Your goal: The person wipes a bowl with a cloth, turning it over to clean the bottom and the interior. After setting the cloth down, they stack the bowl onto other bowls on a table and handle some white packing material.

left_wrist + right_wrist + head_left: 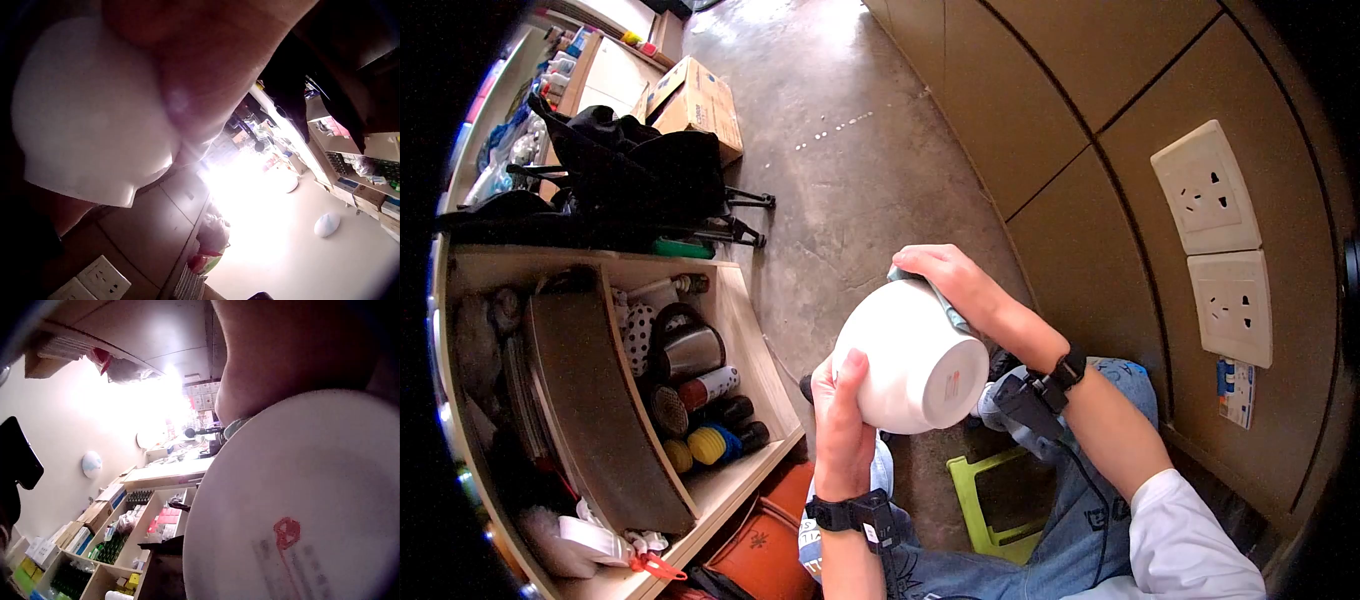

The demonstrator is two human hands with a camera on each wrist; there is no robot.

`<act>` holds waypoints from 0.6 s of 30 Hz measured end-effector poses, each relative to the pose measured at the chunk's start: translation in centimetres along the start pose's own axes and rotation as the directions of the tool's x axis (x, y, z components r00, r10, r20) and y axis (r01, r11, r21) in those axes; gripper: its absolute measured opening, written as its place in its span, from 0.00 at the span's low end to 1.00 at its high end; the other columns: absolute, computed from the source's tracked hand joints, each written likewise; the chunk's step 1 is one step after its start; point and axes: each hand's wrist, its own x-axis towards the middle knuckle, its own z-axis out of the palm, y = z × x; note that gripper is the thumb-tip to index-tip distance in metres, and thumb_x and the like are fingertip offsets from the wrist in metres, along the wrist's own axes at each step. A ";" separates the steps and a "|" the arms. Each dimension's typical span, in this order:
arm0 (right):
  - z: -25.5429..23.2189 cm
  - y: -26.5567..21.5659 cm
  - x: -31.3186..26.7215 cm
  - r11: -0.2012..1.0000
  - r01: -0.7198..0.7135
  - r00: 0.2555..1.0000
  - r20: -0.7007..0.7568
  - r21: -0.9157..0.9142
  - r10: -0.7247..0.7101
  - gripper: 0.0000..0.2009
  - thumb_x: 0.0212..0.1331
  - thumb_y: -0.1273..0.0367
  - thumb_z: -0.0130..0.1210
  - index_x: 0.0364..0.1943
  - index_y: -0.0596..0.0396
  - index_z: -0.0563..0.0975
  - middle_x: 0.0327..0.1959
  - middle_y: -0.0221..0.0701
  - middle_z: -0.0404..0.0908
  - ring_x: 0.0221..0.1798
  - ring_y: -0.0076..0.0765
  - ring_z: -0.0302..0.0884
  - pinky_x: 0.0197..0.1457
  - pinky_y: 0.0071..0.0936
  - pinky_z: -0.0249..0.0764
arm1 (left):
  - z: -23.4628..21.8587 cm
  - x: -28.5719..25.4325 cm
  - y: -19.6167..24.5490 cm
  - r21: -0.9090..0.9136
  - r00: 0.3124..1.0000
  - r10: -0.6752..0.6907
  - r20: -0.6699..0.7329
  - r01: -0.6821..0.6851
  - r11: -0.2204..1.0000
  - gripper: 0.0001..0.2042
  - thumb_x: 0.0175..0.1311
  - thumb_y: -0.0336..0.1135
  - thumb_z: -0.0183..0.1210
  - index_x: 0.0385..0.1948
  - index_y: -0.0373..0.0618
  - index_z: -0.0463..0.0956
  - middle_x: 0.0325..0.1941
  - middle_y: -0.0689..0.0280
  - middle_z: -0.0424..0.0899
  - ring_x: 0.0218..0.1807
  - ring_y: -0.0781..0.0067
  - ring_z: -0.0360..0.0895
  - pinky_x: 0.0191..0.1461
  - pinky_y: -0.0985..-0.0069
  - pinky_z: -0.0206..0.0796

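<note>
A white bowl (900, 350) is held up over the lap, tipped so its foot ring with a small reddish mark faces the head camera. My left hand (840, 415) grips the bowl's left side, thumb on the outer wall and the fingers mostly hidden behind it. At the far upper side, my right hand (960, 285) holds a grey-green cloth (948, 308) against the bowl, with the fingers bent over the edge. In the right wrist view, the bowl's wall (300, 475) shows a red printed mark, and a bit of the cloth (235, 428) peeks out under the hand.
To the left stands an open wooden drawer unit (745, 330) with a kettle (690, 350) and bottles. A green stool (965, 500) is between the legs. Brown panels with sockets (1205, 190) line the right. A black bag (630, 160) and cardboard box (700, 105) lie beyond.
</note>
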 end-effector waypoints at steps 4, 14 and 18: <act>0.0 0.5 0.4 0.997 -0.050 0.998 0.025 0.052 0.049 0.18 0.67 0.60 0.49 0.41 0.63 0.81 0.41 0.38 0.85 0.45 0.34 0.80 0.51 0.28 0.73 | -0.4 0.1 0.0 -0.011 0.999 -0.042 -0.002 0.042 0.999 0.30 0.71 0.52 0.55 0.63 0.34 0.68 0.61 0.54 0.78 0.60 0.63 0.79 0.65 0.66 0.70; 0.6 -0.2 0.4 0.956 -0.159 0.987 0.062 0.249 0.148 0.17 0.69 0.60 0.49 0.43 0.61 0.81 0.39 0.33 0.83 0.45 0.26 0.77 0.52 0.25 0.72 | -0.7 0.3 -0.2 -0.247 0.997 -0.049 -0.060 0.033 0.969 0.27 0.73 0.51 0.53 0.62 0.34 0.69 0.59 0.56 0.80 0.59 0.66 0.79 0.64 0.68 0.70; 0.7 -1.1 0.0 0.971 -0.067 0.996 0.069 0.231 0.052 0.17 0.70 0.60 0.48 0.49 0.60 0.77 0.45 0.33 0.81 0.50 0.26 0.76 0.56 0.25 0.70 | -1.0 0.3 0.0 -0.281 0.996 -0.056 -0.067 0.035 0.959 0.29 0.75 0.56 0.48 0.65 0.40 0.68 0.63 0.56 0.77 0.63 0.62 0.76 0.67 0.63 0.69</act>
